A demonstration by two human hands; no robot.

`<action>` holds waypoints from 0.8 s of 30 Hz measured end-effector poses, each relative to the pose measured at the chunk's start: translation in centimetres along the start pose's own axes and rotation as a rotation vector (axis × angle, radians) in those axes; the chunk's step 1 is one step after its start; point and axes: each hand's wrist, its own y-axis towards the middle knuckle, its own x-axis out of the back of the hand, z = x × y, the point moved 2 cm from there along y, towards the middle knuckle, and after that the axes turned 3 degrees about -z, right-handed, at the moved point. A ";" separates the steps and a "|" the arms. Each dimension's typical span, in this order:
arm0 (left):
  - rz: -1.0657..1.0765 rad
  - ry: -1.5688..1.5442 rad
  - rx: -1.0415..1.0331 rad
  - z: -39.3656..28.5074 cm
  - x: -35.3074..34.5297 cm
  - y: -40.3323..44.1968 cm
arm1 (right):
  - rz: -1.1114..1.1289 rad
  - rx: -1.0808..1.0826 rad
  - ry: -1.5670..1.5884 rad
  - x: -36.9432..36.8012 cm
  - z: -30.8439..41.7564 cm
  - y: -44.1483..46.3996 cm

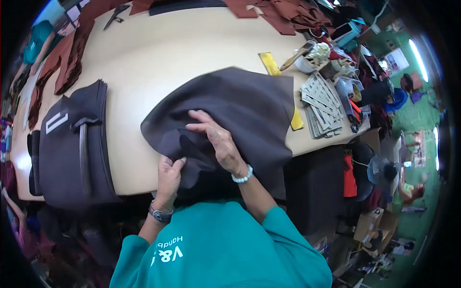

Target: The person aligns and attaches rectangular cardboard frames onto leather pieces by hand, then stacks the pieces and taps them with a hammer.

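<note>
A large dark sheet of material (240,98) lies over the table's front edge, with part of it folded up near my hands. My left hand (170,175) pinches the folded edge at the sheet's lower left. Over the middle of the sheet, my right hand (221,144) has its fingers apart and rests on or just above the surface; contact is unclear. To the left is a stack of dark pieces (62,153), with a hammer (83,156) and a white U-shaped piece (57,123) on top.
A yellow strip (269,64) shows beside the sheet on the table (158,48). Patterned cards (322,106), a brush (297,55) and baskets stand at the right. Brown pieces (283,17) line the far side. Another person (38,43) is at the upper left.
</note>
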 end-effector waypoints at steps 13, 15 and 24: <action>-0.241 0.982 -0.497 -4.9 4.8 -2.7 | 0.035 -0.154 -1.204 1.1 1.2 -8.7; -0.212 1.203 -0.738 -6.3 3.0 -1.6 | 0.101 -0.102 -1.197 0.5 1.2 -9.4; 0.263 1.477 -0.678 1.0 -2.3 0.9 | -0.148 0.084 -1.095 3.6 5.2 -7.5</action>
